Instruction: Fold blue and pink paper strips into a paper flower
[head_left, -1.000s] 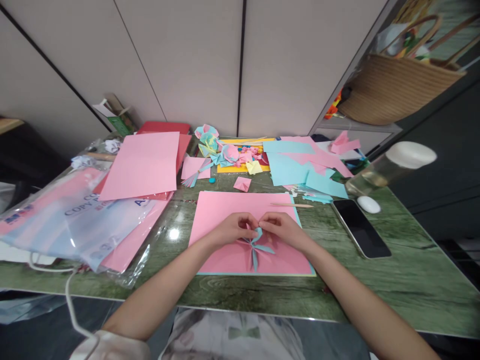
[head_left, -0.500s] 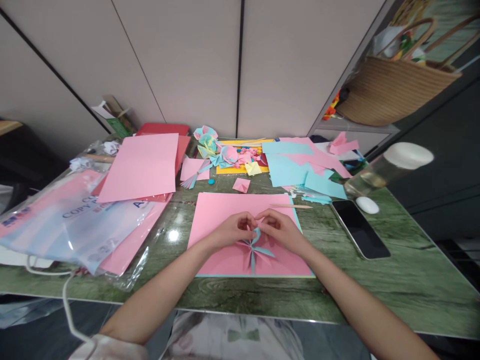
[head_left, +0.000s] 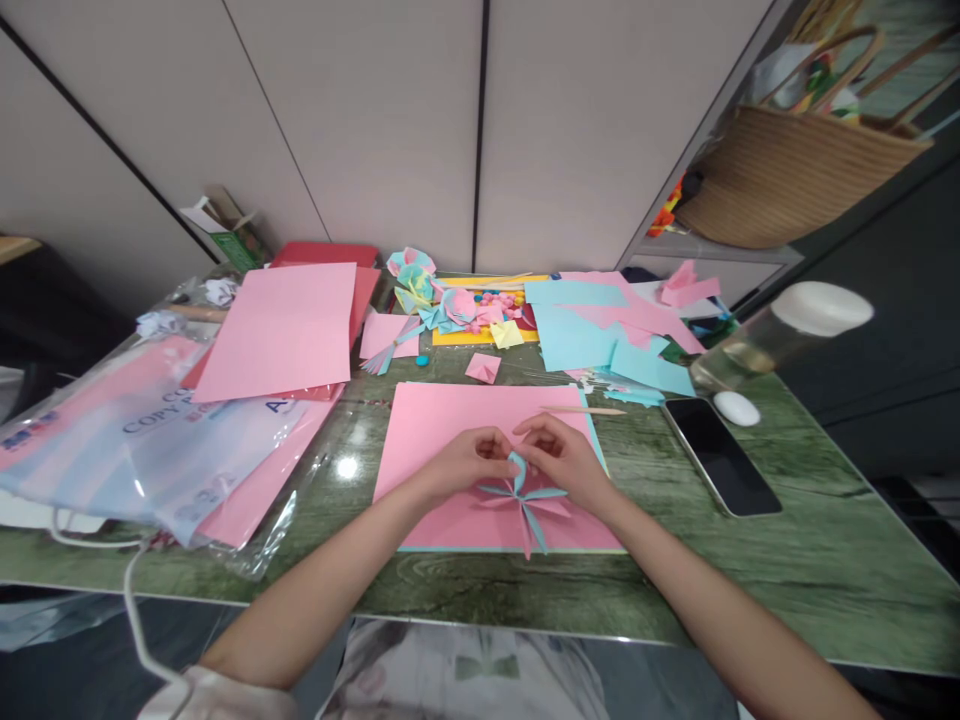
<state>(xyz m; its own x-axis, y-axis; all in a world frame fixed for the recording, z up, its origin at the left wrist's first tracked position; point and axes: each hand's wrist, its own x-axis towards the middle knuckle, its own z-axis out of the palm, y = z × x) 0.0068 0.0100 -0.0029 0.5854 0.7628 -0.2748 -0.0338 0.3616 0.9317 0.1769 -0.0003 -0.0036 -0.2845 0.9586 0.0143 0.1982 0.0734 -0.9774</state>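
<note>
A pink and light-blue paper flower (head_left: 523,497) with narrow, spread petals is held over a stack of pink paper (head_left: 431,415). My left hand (head_left: 478,460) pinches its upper strips from the left, thumb and fingers closed. From the other side my right hand (head_left: 556,458) grips it too, fingertips bent in near a curled blue strip. The fingers hide the exact pinch points. Beyond the hands, a thin wooden stick (head_left: 585,410) lies across the stack's upper right edge. A folded pink paper square (head_left: 483,368) sits just past the stack.
Finished paper flowers (head_left: 412,280) and a yellow tray (head_left: 450,338) of small beads stand at the back. Blue paper pieces (head_left: 574,340), a phone (head_left: 720,455) and a bottle (head_left: 765,340) are on the right. Left lie pink sheets (head_left: 277,330) and a plastic paper bag (head_left: 187,440).
The paper flower has turned in my fingers and its petals have shifted slightly right. My hands stay close together in nearly the same place.
</note>
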